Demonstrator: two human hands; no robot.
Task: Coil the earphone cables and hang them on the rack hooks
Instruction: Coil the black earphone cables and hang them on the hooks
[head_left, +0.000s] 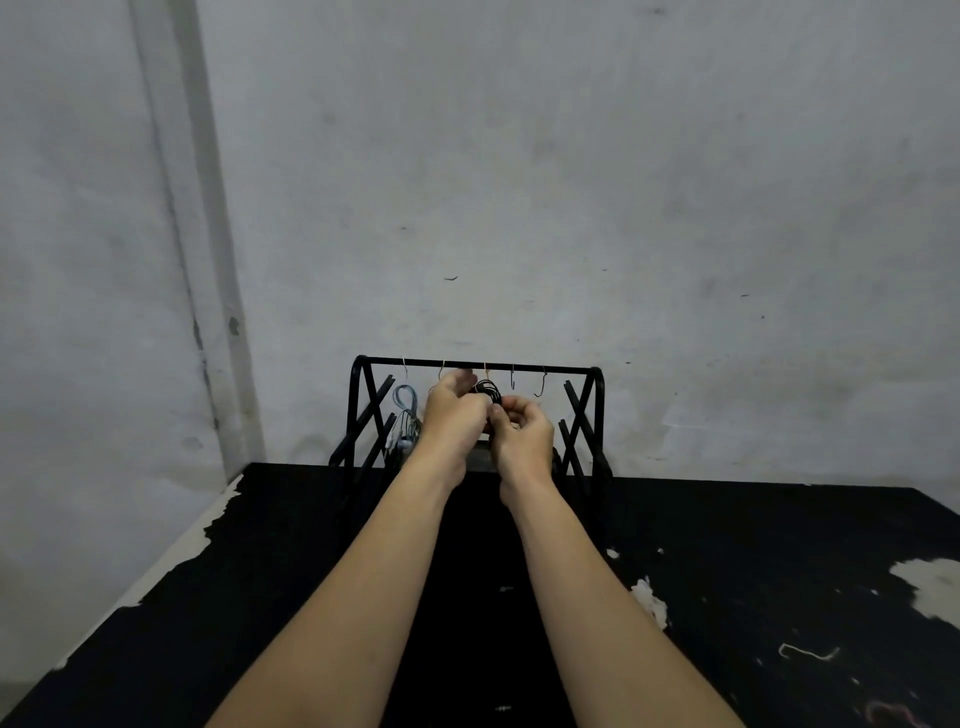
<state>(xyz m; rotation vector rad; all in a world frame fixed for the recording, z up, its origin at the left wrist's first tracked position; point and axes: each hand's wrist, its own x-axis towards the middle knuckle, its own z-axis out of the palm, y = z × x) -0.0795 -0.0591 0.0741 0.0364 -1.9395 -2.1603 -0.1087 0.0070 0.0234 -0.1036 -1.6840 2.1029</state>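
Note:
A black folding rack (582, 415) stands at the far edge of the black table (260, 571), its top bar carrying several small S-hooks (540, 384). A coiled blue earphone cable (406, 410) hangs from the leftmost hook. Both my hands are raised just under the bar at the middle hooks. My left hand (451, 415) and my right hand (522, 431) together hold a coiled black earphone cable (487, 389), fingers curled round it. The lower part of the coil is hidden behind my hands.
The rack backs onto a grey wall (571, 182). The table's black surface is chipped, with pale patches on the right (930, 587) and along the left edge. Two hooks to the right of my hands hang bare.

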